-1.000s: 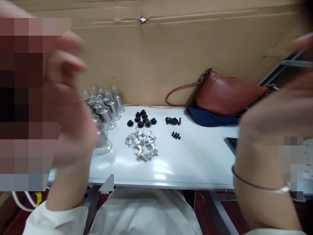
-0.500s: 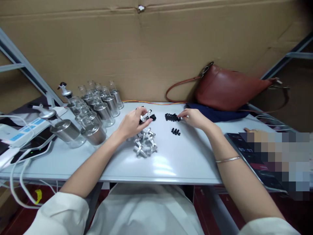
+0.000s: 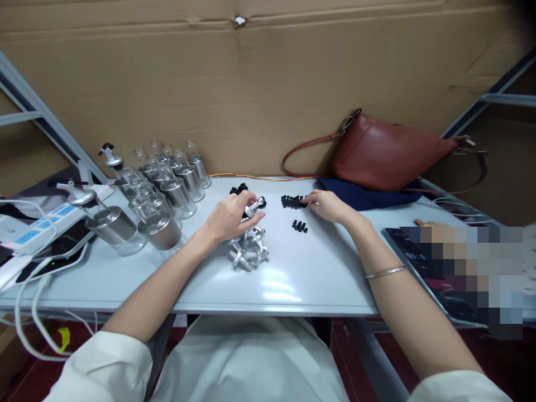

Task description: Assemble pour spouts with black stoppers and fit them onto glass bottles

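A silver pourer spout [image 3: 253, 207] is pinched in the left hand [image 3: 228, 218], just beyond a pile of silver fittings [image 3: 239, 257] on the tabletop [image 3: 322, 268]. The right hand [image 3: 329, 205] meets a row of small black tubes [image 3: 292, 201]; whether it grips one is unclear. A clumsy pinch could scatter that tight row. The left hand partly hides black stoppers [image 3: 242, 187]; glass bottles [image 3: 162, 228] crowd leftward.

Cardboard wall [image 3: 268, 100], glossy table [image 3: 330, 273], red floor [image 3: 344, 352]
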A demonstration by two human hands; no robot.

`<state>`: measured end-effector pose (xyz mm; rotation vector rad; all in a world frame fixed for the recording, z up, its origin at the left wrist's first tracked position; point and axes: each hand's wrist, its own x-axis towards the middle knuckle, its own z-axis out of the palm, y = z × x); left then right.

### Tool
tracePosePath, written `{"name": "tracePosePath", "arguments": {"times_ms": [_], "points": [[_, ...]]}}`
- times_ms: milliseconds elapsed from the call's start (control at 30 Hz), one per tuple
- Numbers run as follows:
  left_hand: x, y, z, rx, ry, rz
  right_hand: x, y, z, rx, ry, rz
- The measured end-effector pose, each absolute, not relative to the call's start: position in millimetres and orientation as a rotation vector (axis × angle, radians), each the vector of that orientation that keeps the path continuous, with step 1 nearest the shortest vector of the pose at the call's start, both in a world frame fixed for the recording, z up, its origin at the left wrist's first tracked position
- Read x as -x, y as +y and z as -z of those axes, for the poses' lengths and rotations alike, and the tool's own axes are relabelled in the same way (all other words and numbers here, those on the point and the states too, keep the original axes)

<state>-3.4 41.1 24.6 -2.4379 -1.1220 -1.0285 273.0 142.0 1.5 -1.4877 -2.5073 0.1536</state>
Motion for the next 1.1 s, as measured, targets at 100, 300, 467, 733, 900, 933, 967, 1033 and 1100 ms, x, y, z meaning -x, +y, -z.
{"name": "tracePosePath", "arguments": {"times_ms": [100, 300, 467, 733, 900, 933, 967, 1033, 1100], "points": [[3.3, 40.6, -24.6, 2.484, -1.155, 1.012, -271.7, 141.2, -4.2, 1.447, -2.449, -0.188], [-2.2, 38.3, -26.5, 2.602, -1.316, 0.890, -243.0, 111.4, -23.8, 1.135, -2.141, -0.226], [-7.3, 37.7, -26.4, 2.722, -1.381, 0.789, -208.5, 77.0, -29.4, 0.782, -2.233, -0.616], [-8.1, 36.9, -25.9, 2.713, -1.344, 0.763, -201.8, 71.5, -30.5, 0.656, -2.019, -1.367], [-10.9, 37.0, -23.9, 2.726, -1.332, 0.731, -199.4, 68.9, -31.5, 0.654, -1.936, -1.453], [-11.9, 37.1, -23.5, 2.733, -1.324, 0.733, -199.1, 68.6, -31.6, 0.655, -1.917, -1.464], [-12.8, 37.1, -23.2, 2.740, -1.312, 0.740, -199.0, 68.5, -31.6, 0.658, -1.905, -1.469], [-14.5, 36.8, -22.7, 2.753, -1.283, 0.765, -199.2, 68.8, -31.1, 0.670, -1.910, -1.462], [-15.5, 36.0, -22.5, 2.772, -1.249, 0.782, -199.4, 69.2, -30.1, 0.679, -1.918, -1.474]]}}
